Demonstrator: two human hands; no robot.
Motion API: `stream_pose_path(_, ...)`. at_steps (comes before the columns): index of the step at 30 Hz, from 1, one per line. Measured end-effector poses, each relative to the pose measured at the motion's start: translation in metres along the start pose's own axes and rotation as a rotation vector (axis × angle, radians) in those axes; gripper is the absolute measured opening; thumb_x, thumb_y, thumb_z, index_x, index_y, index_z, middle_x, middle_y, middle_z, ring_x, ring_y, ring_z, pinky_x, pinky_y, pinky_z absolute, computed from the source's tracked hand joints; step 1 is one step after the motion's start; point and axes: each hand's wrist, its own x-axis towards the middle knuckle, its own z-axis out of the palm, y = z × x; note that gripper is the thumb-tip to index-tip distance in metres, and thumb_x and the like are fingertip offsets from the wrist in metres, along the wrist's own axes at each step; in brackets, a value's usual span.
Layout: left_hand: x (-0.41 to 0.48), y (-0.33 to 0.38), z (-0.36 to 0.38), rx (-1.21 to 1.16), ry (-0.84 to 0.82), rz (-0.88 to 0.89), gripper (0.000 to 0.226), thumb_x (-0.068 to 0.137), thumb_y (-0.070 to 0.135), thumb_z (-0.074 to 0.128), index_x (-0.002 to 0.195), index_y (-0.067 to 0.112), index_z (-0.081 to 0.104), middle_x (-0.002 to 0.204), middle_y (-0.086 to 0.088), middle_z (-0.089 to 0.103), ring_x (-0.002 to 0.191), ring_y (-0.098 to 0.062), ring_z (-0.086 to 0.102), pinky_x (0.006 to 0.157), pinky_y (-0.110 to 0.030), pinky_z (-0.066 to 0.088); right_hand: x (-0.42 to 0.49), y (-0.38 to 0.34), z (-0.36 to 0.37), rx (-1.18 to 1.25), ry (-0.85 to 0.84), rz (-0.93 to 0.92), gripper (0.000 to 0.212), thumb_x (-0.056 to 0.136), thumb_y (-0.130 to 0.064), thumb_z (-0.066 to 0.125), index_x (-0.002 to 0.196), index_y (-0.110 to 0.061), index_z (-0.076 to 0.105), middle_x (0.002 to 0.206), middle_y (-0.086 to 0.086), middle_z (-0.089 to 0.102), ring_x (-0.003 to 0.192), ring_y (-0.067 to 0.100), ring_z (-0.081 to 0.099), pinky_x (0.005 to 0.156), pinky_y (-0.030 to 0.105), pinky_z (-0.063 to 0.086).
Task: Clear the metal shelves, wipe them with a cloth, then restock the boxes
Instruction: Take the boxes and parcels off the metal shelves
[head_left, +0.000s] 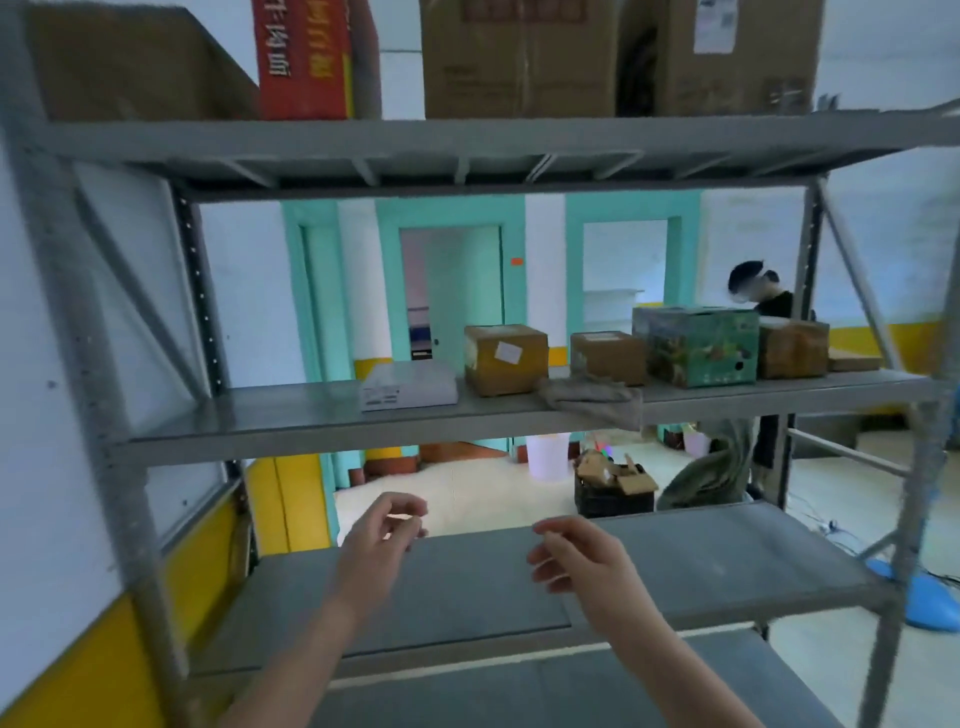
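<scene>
The metal shelves (291, 415) are being shown in plain grey. A red box (306, 57) is being displayed with yellow and white lettering, beside brown cartons (519, 62). A white flat box (408, 382), plain brown cardboard boxes (505, 358), a green box (696, 345) printed with a multicoloured picture and a greyish-beige cloth (592, 397) are being seen. Door frames (387, 291) are being rendered in teal, and a yellow band (291, 499) is being carried along the white wall (249, 291).

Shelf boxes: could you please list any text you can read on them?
Nothing reads clearly.
Red box: large sideways characters, blurred.
Top-right carton: white label, unreadable.
Brown box: white sticker, unreadable.
White flat box: label print too small.
</scene>
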Motion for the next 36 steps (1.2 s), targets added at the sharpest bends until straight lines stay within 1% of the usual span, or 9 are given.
stream_pose_path(5, 0.059, -0.019, -0.068, 0.057, 0.010, 0.050, 0.012, 0.098, 0.009, 0.059, 0.100, 0.018, 0.067, 0.104, 0.006, 0.070, 0.089, -0.014, 0.069, 0.080, -0.033, 0.054, 0.044, -0.005, 0.060, -0.021, -0.002, -0.006, 0.020, 0.103, -0.004, 0.051, 0.106, -0.012, 0.070, 0.088, 0.010, 0.075, 0.079, 0.024, 0.072, 0.069, 0.032, 0.057)
stream_pose_path(13, 0.148, -0.050, -0.097, 0.097, 0.063, -0.025, 0.011, 0.097, 0.014, 0.060, 0.097, 0.022, 0.067, 0.100, 0.004, 0.071, 0.096, -0.016, 0.067, 0.082, -0.035, 0.053, 0.140, -0.029, 0.072, -0.033, 0.130, -0.056, 0.019, 0.104, -0.007, 0.051, 0.105, -0.011, 0.069, 0.093, 0.011, 0.076, 0.084, 0.024, 0.073, 0.073, 0.034, 0.056)
stream_pose_path(20, 0.242, -0.070, -0.087, 0.089, 0.234, -0.021, 0.011, 0.098, 0.013, 0.060, 0.098, 0.023, 0.065, 0.102, 0.003, 0.068, 0.099, -0.014, 0.063, 0.090, -0.034, 0.048, 0.272, -0.015, 0.099, -0.144, 0.115, -0.093, 0.022, 0.103, -0.020, 0.056, 0.125, -0.020, 0.061, 0.114, -0.002, 0.067, 0.102, 0.014, 0.066, 0.093, 0.039, 0.057)
stream_pose_path(24, 0.322, -0.072, -0.063, 0.207, 0.307, 0.009, 0.015, 0.099, 0.014, 0.058, 0.114, 0.014, 0.063, 0.112, 0.000, 0.066, 0.100, -0.014, 0.060, 0.078, -0.019, 0.044, 0.354, -0.022, 0.111, -0.184, 0.112, -0.155, 0.033, 0.104, -0.028, 0.055, 0.136, -0.024, 0.051, 0.121, -0.009, 0.060, 0.104, 0.008, 0.058, 0.079, 0.024, 0.046)
stream_pose_path(26, 0.355, -0.076, -0.051, 0.237, 0.313, -0.024, 0.026, 0.100, 0.019, 0.057, 0.125, 0.012, 0.059, 0.121, -0.001, 0.062, 0.104, -0.014, 0.057, 0.071, -0.012, 0.039, 0.392, -0.022, 0.117, -0.185, 0.085, -0.132, 0.037, 0.104, -0.030, 0.054, 0.140, -0.021, 0.049, 0.128, -0.004, 0.059, 0.106, 0.009, 0.055, 0.080, 0.025, 0.045)
stream_pose_path(29, 0.388, -0.086, -0.033, 0.249, 0.342, -0.099, 0.041, 0.102, 0.028, 0.056, 0.139, 0.010, 0.049, 0.129, 0.000, 0.054, 0.109, -0.015, 0.054, 0.070, -0.017, 0.039, 0.436, -0.014, 0.130, -0.230, 0.008, -0.049, 0.045, 0.106, -0.035, 0.049, 0.146, -0.018, 0.042, 0.138, 0.005, 0.056, 0.111, 0.016, 0.057, 0.084, 0.027, 0.047)
stream_pose_path(32, 0.402, -0.098, -0.025, 0.255, 0.409, -0.153, 0.048, 0.103, 0.032, 0.055, 0.144, 0.011, 0.043, 0.142, -0.005, 0.048, 0.122, -0.019, 0.052, 0.086, -0.019, 0.041, 0.454, 0.001, 0.140, -0.259, -0.072, 0.012, 0.048, 0.107, -0.041, 0.044, 0.148, -0.018, 0.038, 0.144, 0.007, 0.054, 0.126, 0.023, 0.055, 0.088, 0.032, 0.044)
stream_pose_path(34, 0.406, -0.105, -0.023, 0.289, 0.414, -0.215, 0.051, 0.103, 0.035, 0.053, 0.147, 0.011, 0.041, 0.146, -0.009, 0.049, 0.129, -0.025, 0.050, 0.096, -0.029, 0.038, 0.458, 0.011, 0.142, -0.299, -0.106, -0.014, 0.048, 0.107, -0.043, 0.042, 0.148, -0.018, 0.038, 0.144, 0.005, 0.054, 0.126, 0.021, 0.055, 0.087, 0.029, 0.043)
stream_pose_path(36, 0.405, -0.108, -0.020, 0.335, 0.376, -0.244, 0.047, 0.104, 0.037, 0.050, 0.144, 0.013, 0.045, 0.141, -0.009, 0.055, 0.125, -0.028, 0.053, 0.092, -0.031, 0.037, 0.459, 0.017, 0.141, -0.342, -0.129, -0.064, 0.049, 0.107, -0.043, 0.041, 0.150, -0.020, 0.038, 0.145, 0.002, 0.055, 0.127, 0.019, 0.055, 0.088, 0.027, 0.043)
